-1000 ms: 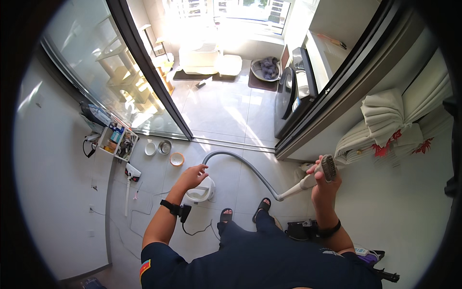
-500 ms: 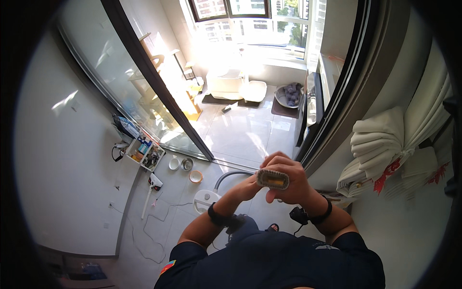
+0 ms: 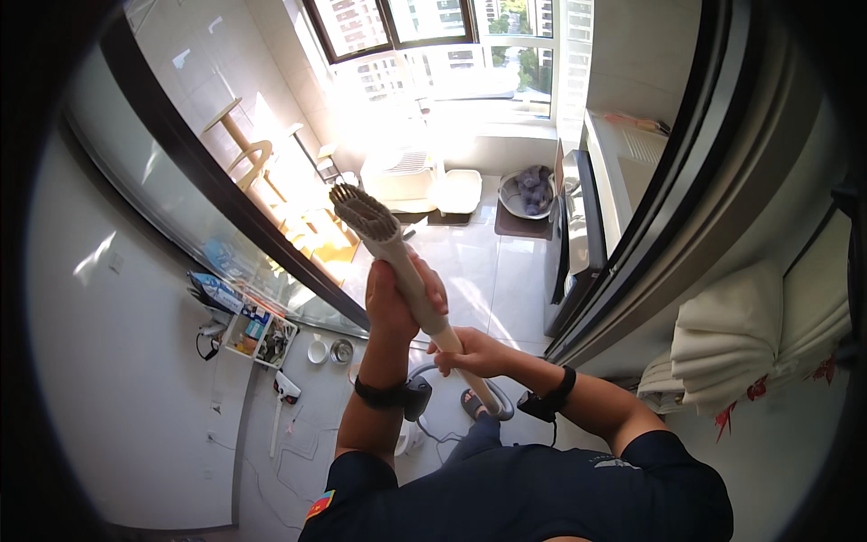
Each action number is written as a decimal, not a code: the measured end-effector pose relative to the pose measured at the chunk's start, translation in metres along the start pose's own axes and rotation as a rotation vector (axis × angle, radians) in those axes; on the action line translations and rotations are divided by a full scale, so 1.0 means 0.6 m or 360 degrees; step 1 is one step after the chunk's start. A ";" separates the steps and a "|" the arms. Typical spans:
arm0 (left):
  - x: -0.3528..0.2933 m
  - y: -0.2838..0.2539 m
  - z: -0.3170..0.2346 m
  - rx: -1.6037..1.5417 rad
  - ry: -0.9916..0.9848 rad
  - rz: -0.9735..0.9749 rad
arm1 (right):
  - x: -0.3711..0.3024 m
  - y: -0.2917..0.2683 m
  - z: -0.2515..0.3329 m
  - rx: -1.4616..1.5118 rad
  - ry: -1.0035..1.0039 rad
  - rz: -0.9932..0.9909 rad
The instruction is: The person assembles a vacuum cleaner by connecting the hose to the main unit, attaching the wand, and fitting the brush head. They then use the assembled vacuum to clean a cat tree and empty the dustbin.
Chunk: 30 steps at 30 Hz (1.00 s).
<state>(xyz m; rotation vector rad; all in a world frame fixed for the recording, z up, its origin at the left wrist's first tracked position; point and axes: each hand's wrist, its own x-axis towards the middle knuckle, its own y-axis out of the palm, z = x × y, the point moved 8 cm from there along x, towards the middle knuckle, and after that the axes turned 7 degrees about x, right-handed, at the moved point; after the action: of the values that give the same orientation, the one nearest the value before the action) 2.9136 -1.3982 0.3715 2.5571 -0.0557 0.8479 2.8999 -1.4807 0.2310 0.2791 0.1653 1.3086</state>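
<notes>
Indeed, both hands (image 3: 390, 309) (image 3: 477, 354) grip the wand (image 3: 414, 287) (shirt print (image 3: 614, 462) illegible).

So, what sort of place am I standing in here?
Probably a home, by the doorway to a bright balcony or sunroom: a dark door frame stands before a large window, a cat tree is beyond it, and white curtains hang on your right.

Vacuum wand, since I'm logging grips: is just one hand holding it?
No, the left hand grips the vacuum wand near its brush head, while the right hand holds it farther down.
</notes>
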 end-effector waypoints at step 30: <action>0.644 -0.493 0.194 0.0100 -0.0495 0.0198 | 0.629 -0.572 0.159 0.0041 -0.0331 0.0542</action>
<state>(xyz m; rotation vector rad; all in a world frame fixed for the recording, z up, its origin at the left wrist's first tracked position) 3.3435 -1.1429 0.3938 2.7459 -0.2899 0.4936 3.3405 -1.2063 0.2349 0.4780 -0.0447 1.6042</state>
